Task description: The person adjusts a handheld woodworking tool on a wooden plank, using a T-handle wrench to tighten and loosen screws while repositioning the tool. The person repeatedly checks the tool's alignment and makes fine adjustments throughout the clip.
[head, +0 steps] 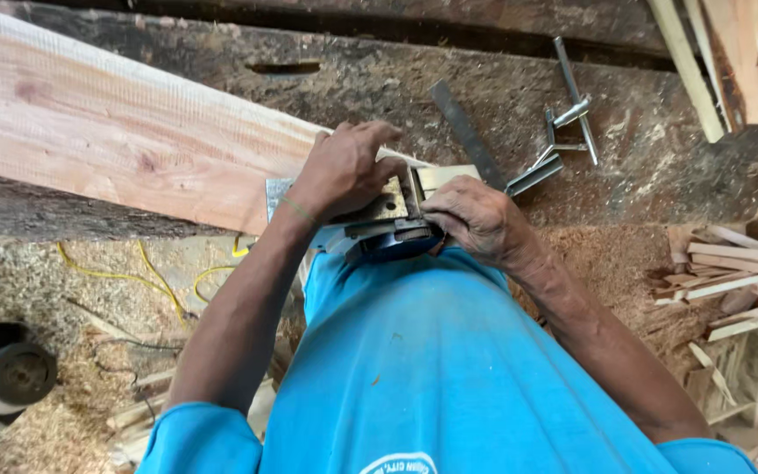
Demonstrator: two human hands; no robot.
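Electric planer, a metal-soled power tool with a dark blue body, sits at the near end of a long pale plank, close against the person's blue shirt. The left hand lies on top of it, fingers curled down over the flat metal sole plate. The right hand is closed over the tool's right side, fingertips bunched at its edge; what they pinch, if anything, I cannot tell.

As a judgement, the work looks early or paused: the plank's face shows rough saw marks along its length.

Its long axis seems to run left to right, roughly in line with the plank, which slants from upper left down to the hands. A dark metal square and a clamp lie on the sawdust-covered table just beyond.
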